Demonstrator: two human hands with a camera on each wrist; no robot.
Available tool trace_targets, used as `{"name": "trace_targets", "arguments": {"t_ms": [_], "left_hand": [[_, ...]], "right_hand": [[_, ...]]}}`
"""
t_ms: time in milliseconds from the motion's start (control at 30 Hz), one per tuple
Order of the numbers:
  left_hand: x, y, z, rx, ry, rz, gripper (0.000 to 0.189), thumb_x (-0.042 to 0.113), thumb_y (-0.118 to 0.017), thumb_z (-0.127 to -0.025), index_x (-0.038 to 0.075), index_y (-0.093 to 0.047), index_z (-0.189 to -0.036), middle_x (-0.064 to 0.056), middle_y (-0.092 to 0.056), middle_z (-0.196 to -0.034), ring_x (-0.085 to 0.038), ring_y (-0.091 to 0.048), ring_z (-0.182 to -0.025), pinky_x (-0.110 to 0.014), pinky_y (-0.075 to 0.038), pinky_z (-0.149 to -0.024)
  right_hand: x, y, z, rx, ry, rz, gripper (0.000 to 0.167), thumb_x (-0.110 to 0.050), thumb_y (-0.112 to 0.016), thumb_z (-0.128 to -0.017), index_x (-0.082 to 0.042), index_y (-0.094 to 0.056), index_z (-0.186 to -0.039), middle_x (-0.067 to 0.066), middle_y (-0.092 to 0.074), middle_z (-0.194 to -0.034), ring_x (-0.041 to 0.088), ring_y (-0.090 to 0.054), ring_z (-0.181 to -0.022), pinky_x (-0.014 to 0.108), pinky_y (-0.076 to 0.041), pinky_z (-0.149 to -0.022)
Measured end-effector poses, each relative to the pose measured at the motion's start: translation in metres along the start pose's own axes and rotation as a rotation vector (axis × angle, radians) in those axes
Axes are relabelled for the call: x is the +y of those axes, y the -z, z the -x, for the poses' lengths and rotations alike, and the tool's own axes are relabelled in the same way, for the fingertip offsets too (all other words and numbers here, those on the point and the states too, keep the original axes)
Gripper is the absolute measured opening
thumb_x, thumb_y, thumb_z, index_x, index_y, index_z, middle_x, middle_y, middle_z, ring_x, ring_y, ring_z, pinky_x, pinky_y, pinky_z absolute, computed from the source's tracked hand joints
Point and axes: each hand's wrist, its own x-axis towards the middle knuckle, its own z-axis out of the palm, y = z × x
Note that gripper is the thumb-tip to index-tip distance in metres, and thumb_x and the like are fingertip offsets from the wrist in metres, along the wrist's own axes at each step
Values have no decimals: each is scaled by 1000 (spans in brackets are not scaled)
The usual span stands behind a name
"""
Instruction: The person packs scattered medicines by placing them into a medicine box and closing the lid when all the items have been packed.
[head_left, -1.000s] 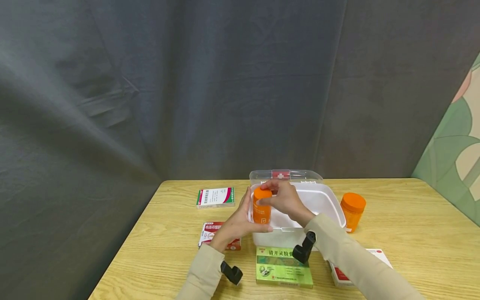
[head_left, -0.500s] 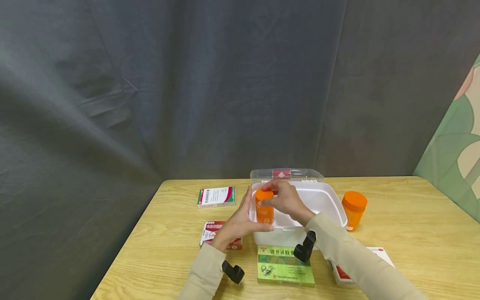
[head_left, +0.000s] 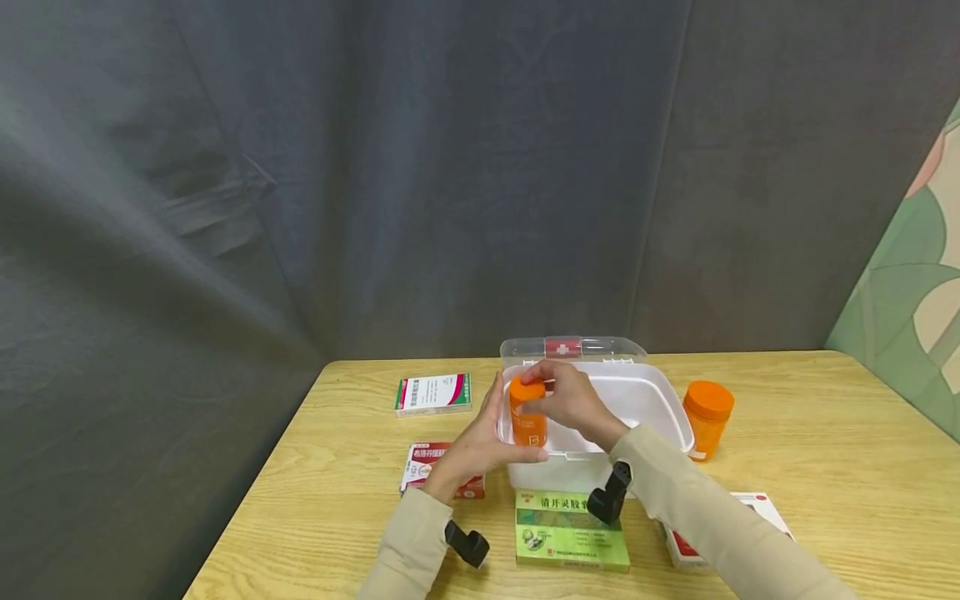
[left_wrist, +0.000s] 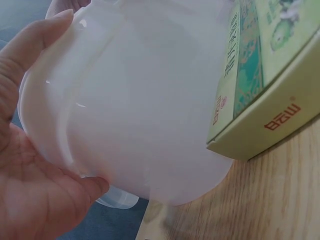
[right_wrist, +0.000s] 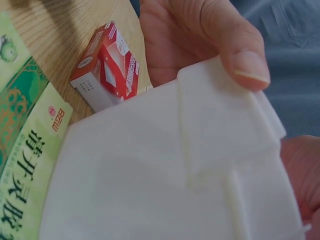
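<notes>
My left hand (head_left: 480, 442) holds the left front corner of a white medicine box (head_left: 630, 408), fingers along the left wall and thumb along the front rim. In the left wrist view that hand's spread fingers (left_wrist: 37, 42) lie about the box's rounded end. An upright orange bottle (head_left: 529, 427) is in the left end of the box. My right hand (head_left: 573, 402) pinches its orange cap (head_left: 527, 387) between thumb and fingers. The right wrist view has the right thumb (right_wrist: 245, 60) overlapping a white latch (right_wrist: 225, 120); the bottle is hidden there.
A clear lid (head_left: 600, 348) stands open behind the box. A second orange bottle (head_left: 707, 421) is at its right. A green carton (head_left: 570, 542) lies in front, a red-and-white one (head_left: 761, 510) front right. Two more cartons, one white (head_left: 433, 393) and one red (head_left: 427, 454), are left.
</notes>
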Motion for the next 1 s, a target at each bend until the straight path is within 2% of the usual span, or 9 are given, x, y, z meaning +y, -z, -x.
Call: {"name": "trace_targets", "arguments": {"t_ms": [200,433,567,800,1000], "left_hand": [[0,-1,-1,7,5,-22,119,28,-84,-76,30,3,-156,-4,-2,-161,-32,-20,-142,-57,-24,-110],[1,-1,1,18,11,-42,119,30,-85,-75,28,3,-157,-5,-3,-161,-34,-22,-141,-59,-24,-109],[0,-1,2,19,7,-37,119,31,-84,-75,26,2,-157,-5,-4,-161,-34,-20,-141,-63,-21,-108],[-1,-1,2,27,15,-40,119,30,-85,-75,29,2,-156,-4,-4,-162,-32,-16,-143,-64,-16,-109],[-1,-2,1,34,14,-43,120,27,-85,-74,28,1,-157,-4,-3,-162,-31,-14,-144,-61,-15,-111]], "right_hand": [[-2,3,1,-32,-29,5,35,-6,-81,-75,-1,-66,-107,8,-66,-101,28,-61,-92,41,-53,-87],[-2,13,4,-31,-39,9,29,-17,-77,-80,-6,-70,-106,10,-64,-116,37,-58,-108,47,-52,-88],[-2,23,9,-23,-2,-7,33,-19,-76,-82,-5,-69,-112,11,-63,-120,37,-58,-109,46,-53,-87],[-1,42,24,-49,61,-83,46,-22,-74,-86,-1,-61,-125,17,-61,-122,34,-61,-105,41,-54,-85],[4,58,34,-8,74,-75,48,-25,-73,-88,-1,-58,-126,17,-60,-124,33,-61,-106,39,-54,-85]]}}
